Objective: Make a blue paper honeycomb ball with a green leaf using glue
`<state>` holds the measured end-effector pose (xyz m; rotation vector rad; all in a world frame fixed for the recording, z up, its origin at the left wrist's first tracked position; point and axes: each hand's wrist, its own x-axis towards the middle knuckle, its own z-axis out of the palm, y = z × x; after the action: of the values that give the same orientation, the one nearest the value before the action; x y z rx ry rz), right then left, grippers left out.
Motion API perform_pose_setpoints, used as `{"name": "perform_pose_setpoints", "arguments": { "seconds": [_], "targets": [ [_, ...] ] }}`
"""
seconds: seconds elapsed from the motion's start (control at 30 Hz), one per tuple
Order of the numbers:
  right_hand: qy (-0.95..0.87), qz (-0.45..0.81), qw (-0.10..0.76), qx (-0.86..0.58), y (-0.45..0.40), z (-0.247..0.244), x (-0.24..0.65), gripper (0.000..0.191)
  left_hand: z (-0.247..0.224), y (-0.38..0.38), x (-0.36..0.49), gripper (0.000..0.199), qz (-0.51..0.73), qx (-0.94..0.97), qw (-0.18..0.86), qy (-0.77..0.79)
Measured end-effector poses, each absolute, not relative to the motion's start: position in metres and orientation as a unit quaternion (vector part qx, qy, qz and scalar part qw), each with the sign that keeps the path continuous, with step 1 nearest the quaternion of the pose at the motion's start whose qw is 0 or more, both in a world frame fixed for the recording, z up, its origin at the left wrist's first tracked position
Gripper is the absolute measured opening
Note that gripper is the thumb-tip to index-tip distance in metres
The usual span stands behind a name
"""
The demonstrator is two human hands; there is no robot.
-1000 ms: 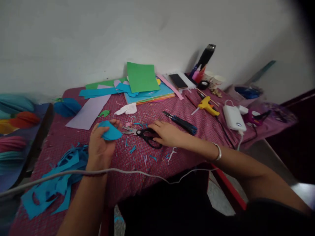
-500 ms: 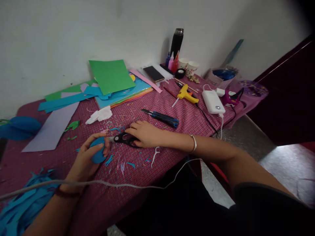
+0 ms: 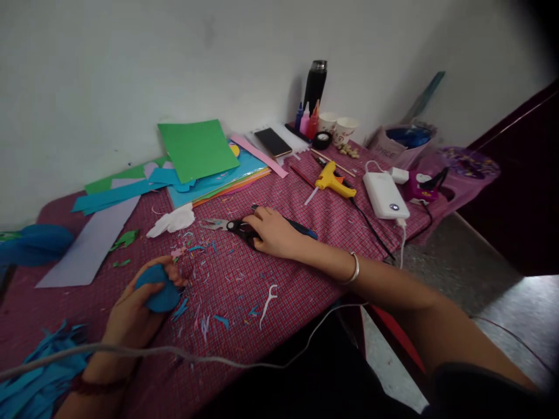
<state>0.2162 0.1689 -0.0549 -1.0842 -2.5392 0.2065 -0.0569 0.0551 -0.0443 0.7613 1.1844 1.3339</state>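
My left hand (image 3: 133, 305) is closed around a rounded blue paper piece (image 3: 161, 294), thumb across its face, above the near left of the table. In my right hand (image 3: 275, 231) are the black handles of a pair of scissors (image 3: 231, 225). Their blades point left, slightly apart, away from the blue piece. The right hand partly covers a blue and black utility knife (image 3: 303, 229) lying behind it. Small paper scraps (image 3: 205, 326) and a white floss pick (image 3: 268, 305) lie between my hands and the table's near edge.
Coloured paper (image 3: 198, 151) and a white tissue (image 3: 172, 221) lie behind. A yellow glue gun (image 3: 334, 179), white power bank (image 3: 385, 195) and purple socket block (image 3: 421, 185) sit at right. Blue paper strips (image 3: 39, 369) lie near left. A white cable (image 3: 174, 351) crosses the foreground.
My right hand has drawn the scissors away from the blue paper piece, to the right and back, over the utility knife. My left hand has moved left and nearer with the piece.
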Motion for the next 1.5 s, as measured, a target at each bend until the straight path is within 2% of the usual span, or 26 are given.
{"name": "perform_pose_setpoints", "arguments": {
  "seconds": [0.13,0.2,0.3,0.4,0.57,0.7,0.83,0.9,0.97,1.03,1.17,1.23,1.5],
  "targets": [
    [-0.888,0.056,0.178,-0.42,0.183,-0.057,0.231,0.038,-0.04,0.057,-0.058,0.059,0.576,0.305,0.55,0.522],
    [-0.88,0.055,0.179,-0.437,0.194,-0.056,0.242,0.037,-0.035,0.059,-0.058,0.051,0.569,0.297,0.555,0.529],
    [-0.869,0.055,0.182,-0.457,0.204,-0.052,0.255,0.033,-0.023,0.06,-0.045,0.023,0.573,0.251,0.575,0.527],
    [-0.88,0.06,0.199,-0.428,0.191,-0.043,0.257,0.03,-0.009,0.061,-0.014,0.009,0.589,0.198,0.624,0.474],
    [-0.925,0.145,0.232,-0.264,0.14,-0.025,0.242,0.02,-0.006,0.073,0.038,0.024,0.611,0.127,0.681,0.382],
    [-0.923,0.201,0.23,-0.235,0.122,-0.023,0.229,0.015,-0.018,0.082,0.047,0.016,0.652,0.147,0.64,0.379],
    [-0.845,0.356,0.304,-0.26,0.131,-0.033,0.211,0.013,-0.028,0.079,0.034,0.069,0.611,0.241,0.648,0.386],
    [-0.815,0.387,0.333,-0.273,0.14,-0.036,0.201,0.012,-0.031,0.077,0.027,0.083,0.574,0.31,0.652,0.386],
    [-0.811,0.4,0.338,-0.26,0.149,-0.037,0.191,0.018,-0.033,0.075,0.023,0.088,0.532,0.369,0.656,0.388],
    [-0.818,0.423,0.319,-0.225,0.154,-0.035,0.184,0.023,-0.034,0.075,0.022,0.086,0.489,0.415,0.659,0.391],
    [-0.833,0.456,0.271,-0.158,0.156,-0.033,0.181,0.011,-0.037,0.075,0.023,0.073,0.46,0.443,0.657,0.4],
    [-0.829,0.457,0.28,-0.158,0.156,-0.037,0.184,0.013,-0.039,0.077,0.022,0.065,0.465,0.444,0.649,0.406],
    [-0.78,0.422,0.366,-0.282,0.177,-0.068,0.204,0.009,-0.045,0.092,0.01,0.03,0.492,0.585,0.34,0.548]
  ]
}}
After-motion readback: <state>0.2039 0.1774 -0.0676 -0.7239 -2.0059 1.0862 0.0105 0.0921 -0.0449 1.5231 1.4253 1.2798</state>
